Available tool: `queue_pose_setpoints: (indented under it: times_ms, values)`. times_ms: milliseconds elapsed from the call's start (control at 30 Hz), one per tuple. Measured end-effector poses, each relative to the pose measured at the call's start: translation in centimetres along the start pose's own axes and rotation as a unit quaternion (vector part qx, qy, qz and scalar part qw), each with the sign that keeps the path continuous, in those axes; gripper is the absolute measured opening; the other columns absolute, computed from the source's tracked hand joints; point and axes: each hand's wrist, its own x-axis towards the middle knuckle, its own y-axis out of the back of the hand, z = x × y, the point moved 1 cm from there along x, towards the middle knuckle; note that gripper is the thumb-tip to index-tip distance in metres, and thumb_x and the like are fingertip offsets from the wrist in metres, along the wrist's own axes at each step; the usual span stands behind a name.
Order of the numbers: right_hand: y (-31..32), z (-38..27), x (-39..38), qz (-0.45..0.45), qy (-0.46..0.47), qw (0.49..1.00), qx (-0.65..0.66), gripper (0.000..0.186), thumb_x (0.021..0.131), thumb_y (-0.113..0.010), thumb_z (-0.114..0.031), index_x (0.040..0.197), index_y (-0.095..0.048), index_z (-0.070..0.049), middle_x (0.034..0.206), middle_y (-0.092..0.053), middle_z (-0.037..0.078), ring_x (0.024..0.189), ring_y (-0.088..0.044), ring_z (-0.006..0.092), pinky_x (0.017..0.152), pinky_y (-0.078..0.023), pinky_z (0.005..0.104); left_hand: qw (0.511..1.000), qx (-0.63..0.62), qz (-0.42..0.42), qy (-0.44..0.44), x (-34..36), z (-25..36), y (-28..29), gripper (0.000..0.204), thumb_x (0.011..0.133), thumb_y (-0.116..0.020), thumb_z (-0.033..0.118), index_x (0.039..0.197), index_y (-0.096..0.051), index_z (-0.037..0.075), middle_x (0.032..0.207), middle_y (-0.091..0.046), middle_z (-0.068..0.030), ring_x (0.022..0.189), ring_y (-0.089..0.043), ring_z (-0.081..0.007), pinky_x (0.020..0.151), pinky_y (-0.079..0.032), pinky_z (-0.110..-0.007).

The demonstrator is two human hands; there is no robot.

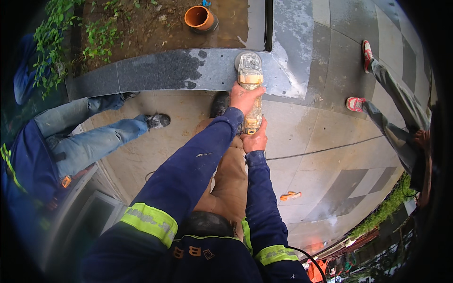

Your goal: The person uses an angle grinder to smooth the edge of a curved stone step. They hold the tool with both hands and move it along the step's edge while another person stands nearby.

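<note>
The fingers of the left hand (243, 98) are wrapped around the front of a dusty yellow angle grinder (253, 106), the thumb laid across its top. The fingers of the right hand (255, 140) are closed around the tool's rear end, though their tips are partly hidden beneath it. The grinder points away from the wearer, its round head and pale disc (241, 60) over the grey stone coping (155, 70); whether the disc touches the stone cannot be told. Dark wet patches mark the coping to the left of the disc.

Beyond lies a muddy planting bed (137, 28) with an upright orange pipe (198, 18) and leafy green plants (49, 40) at its left. A dark cable (325, 150) crosses the paving (288, 127) on the right, and a small orange glove-like item (290, 195) lies nearer the wearer. One person in jeans (101, 144) is at left; another in red-and-white shoes (366, 56) stands at right.
</note>
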Motion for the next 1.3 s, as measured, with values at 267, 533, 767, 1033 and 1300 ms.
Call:
queue_pose_setpoints:
  times_ms: [267, 533, 767, 1033, 1300]
  values:
    - [0.3, 0.3, -1.5, -0.009, -0.011, 1.0, -0.015, 0.087, 0.065, -0.075, -0.005, 0.14, -0.031, -0.012, 0.101, -0.066, 0.027, 0.096, -0.064, 0.0457, 0.083, -0.052, 0.0478, 0.999, -0.01, 0.001, 0.039, -1.7, -0.4, 0.6, 0.051, 0.069, -0.084, 0.022, 0.107, -0.06, -0.002, 0.099, -0.069, -0.0129, 0.086, -0.067, -0.0206, 0.077, -0.053, -0.033]
    - [0.6, -0.6, -0.7, -0.008, -0.024, 1.0, -0.017, 0.087, 0.066, -0.076, -0.006, 0.14, -0.031, -0.012, 0.1, -0.066, 0.027, 0.095, -0.064, 0.0461, 0.082, -0.052, 0.0485, 0.999, 0.007, 0.011, 0.036, -0.7, -0.2, 0.0, 0.041, 0.072, -0.082, 0.015, 0.106, -0.063, 0.0, 0.097, -0.069, -0.0091, 0.084, -0.066, -0.0168, 0.076, -0.053, -0.031]
    - [0.1, 0.3, -1.6, 0.002, 0.009, 1.0, -0.022, 0.087, 0.066, -0.075, -0.006, 0.14, -0.031, -0.012, 0.098, -0.067, 0.027, 0.095, -0.064, 0.0456, 0.081, -0.052, 0.0487, 0.999, -0.003, 0.004, 0.044, -1.7, 0.0, 0.8, 0.04, 0.073, -0.081, 0.015, 0.105, -0.063, 0.0, 0.097, -0.069, -0.0091, 0.083, -0.066, -0.0165, 0.076, -0.053, -0.032]
    - [1.3, -0.3, -0.8, 0.018, -0.031, 0.999, -0.007, 0.084, 0.065, -0.072, -0.005, 0.139, -0.033, -0.013, 0.097, -0.067, 0.027, 0.094, -0.064, 0.0457, 0.082, -0.052, 0.0475, 0.998, 0.02, 0.017, 0.055, -1.1, 0.2, -1.5, 0.052, 0.068, -0.085, 0.024, 0.106, -0.06, -0.003, 0.095, -0.069, -0.0126, 0.085, -0.067, -0.0219, 0.078, -0.054, -0.033]
    - [0.4, 2.0, -3.5, -0.033, -0.024, 0.999, -0.027, 0.089, 0.066, -0.071, -0.002, 0.143, -0.028, -0.013, 0.099, -0.066, 0.028, 0.096, -0.064, 0.046, 0.084, -0.051, 0.0483, 0.999, -0.006, 0.002, 0.04, -3.9, -2.1, 1.4, 0.04, 0.075, -0.08, 0.013, 0.108, -0.062, 0.001, 0.099, -0.069, -0.0065, 0.085, -0.065, -0.0148, 0.077, -0.052, -0.031]
